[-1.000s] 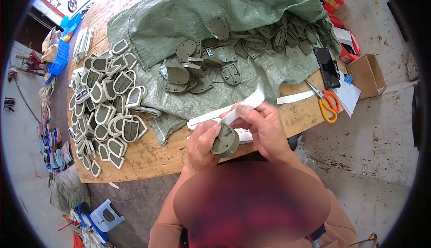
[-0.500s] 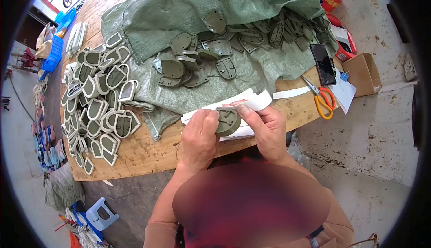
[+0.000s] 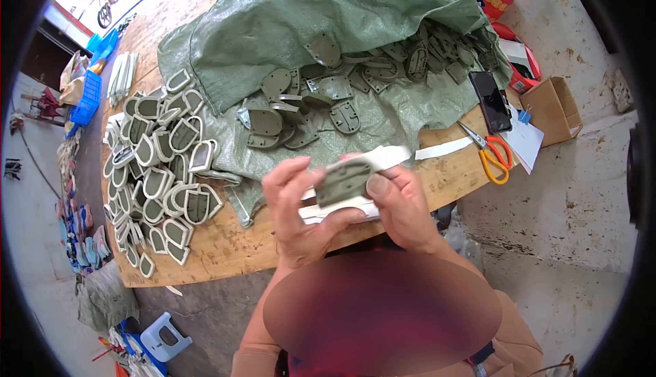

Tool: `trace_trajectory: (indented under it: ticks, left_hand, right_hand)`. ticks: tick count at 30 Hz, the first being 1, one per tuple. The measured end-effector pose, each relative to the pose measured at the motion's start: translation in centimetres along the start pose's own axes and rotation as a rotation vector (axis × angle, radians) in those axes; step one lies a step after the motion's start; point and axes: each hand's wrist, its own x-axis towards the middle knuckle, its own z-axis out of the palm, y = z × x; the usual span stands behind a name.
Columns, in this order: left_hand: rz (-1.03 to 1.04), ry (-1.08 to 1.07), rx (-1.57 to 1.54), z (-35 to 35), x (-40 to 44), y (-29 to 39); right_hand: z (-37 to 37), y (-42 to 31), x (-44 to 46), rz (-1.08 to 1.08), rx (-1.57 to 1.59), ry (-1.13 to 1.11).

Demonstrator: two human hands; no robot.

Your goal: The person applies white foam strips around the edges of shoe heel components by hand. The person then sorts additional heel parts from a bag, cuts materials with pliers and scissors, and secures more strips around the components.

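Observation:
A green, D-shaped plate [image 3: 344,184] with raised ribs is held up over the near table edge, slightly blurred. My right hand [image 3: 403,206] pinches its right side, thumb on the ribbed face. A white strip [image 3: 391,156] runs along the plate's upper edge and sticks out past my right fingers. At the plate's left side is my left hand [image 3: 290,206], fingers spread and thumb reaching below the plate; whether it touches the plate is unclear. More white strips [image 3: 311,214] lie beneath my hands, partly covered.
Many white-edged green plates [image 3: 160,172] are heaped on the left of the wooden table [image 3: 225,254]. Bare green plates [image 3: 266,122] lie on a green woven sack [image 3: 273,35]. Orange-handled scissors [image 3: 493,158], a black phone [image 3: 490,100] and a cardboard box [image 3: 550,112] are to the right.
The plate has tilted and turned, its left end now lower. My left hand has loosened from its closed grip, spreading its fingers. My right hand still holds the plate. The view has shifted slightly.

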Motion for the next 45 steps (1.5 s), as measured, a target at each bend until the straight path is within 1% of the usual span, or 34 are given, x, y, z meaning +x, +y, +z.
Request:
trace_trajectory:
  ticks: [1, 2, 3, 5, 6, 10, 13, 20, 23, 26, 28, 29, 30, 32, 33, 35, 36, 40, 43, 45]
  left_hand:
    - [0.036, -0.042, -0.021, 0.0, 0.0, -0.2]
    - [0.101, -0.021, -0.108, 0.6, -0.2, -1.1]
    - [0.160, -0.001, -0.197, 1.0, -0.2, -1.7]
    - [0.177, -0.020, -0.174, 0.7, -0.2, -1.7]
    - [0.188, -0.027, -0.165, 0.7, -0.1, -1.6]
    - [0.294, -0.133, 0.057, 0.1, -0.3, -2.2]
    - [0.302, -0.158, 0.184, 0.2, -0.3, -2.0]
    - [0.246, -0.186, 0.339, 1.0, 0.0, -1.7]
    - [0.211, -0.199, 0.365, 1.7, -0.1, -1.6]
    - [0.175, -0.256, 0.399, 2.3, 0.2, -0.8]
    - [0.147, -0.296, 0.390, 2.3, 0.7, -0.4]
    - [0.106, -0.241, 0.267, 2.4, 0.9, -0.3]
    - [0.067, -0.188, 0.142, 2.5, 1.1, -0.3]
    - [0.013, -0.086, -0.048, 2.9, 1.1, -0.4]
    - [0.069, -0.126, 0.004, 2.7, 1.1, -0.5]
    - [0.179, -0.197, 0.112, 1.8, 1.2, -0.7]
    - [0.193, -0.209, 0.097, 1.6, 1.1, -0.9]
    - [0.184, -0.141, 0.062, 1.4, 0.3, -1.1]
    - [0.159, -0.174, 0.094, 1.5, -0.3, -1.0]
    - [0.177, -0.161, 0.103, 1.7, -0.5, -1.0]
  right_hand:
    - [0.0, 0.3, 0.1, 0.036, 0.046, -0.040]
    - [0.4, 0.7, -0.2, 0.070, 0.092, -0.075]
    - [0.7, 0.6, -0.2, 0.086, 0.222, -0.092]
    - [0.9, 0.2, -0.2, 0.116, 0.475, -0.111]
    - [0.9, 0.2, -0.2, 0.106, 0.390, -0.005]
    - [0.7, 0.2, -0.2, -0.002, -0.043, 0.205]
    - [0.4, 0.2, -0.4, -0.073, -0.152, 0.273]
    - [0.4, 0.0, -0.6, -0.193, -0.307, 0.343]
    - [0.0, 0.0, -1.2, -0.135, -0.550, 0.340]
    - [0.5, 0.0, -1.3, -0.220, -0.745, 0.325]
    - [0.6, 0.6, -0.9, -0.390, -0.833, 0.322]
    - [0.5, 0.9, -0.7, -0.478, -0.877, 0.321]
    - [0.1, 1.0, -0.7, -0.442, -0.817, 0.312]
    - [-0.4, 0.5, -0.9, -0.224, -0.512, 0.244]
    - [-0.5, 0.4, -0.9, -0.116, -0.357, 0.206]
    - [-0.3, 0.0, -0.6, -0.102, -0.234, 0.200]
    - [0.1, -0.5, -0.5, -0.088, -0.171, 0.205]
    - [-0.5, -0.2, -0.6, -0.047, 0.007, 0.223]
    - [-0.9, 0.4, -0.6, -0.143, -0.071, 0.243]
    - [-0.6, 0.4, -0.7, -0.175, -0.048, 0.272]
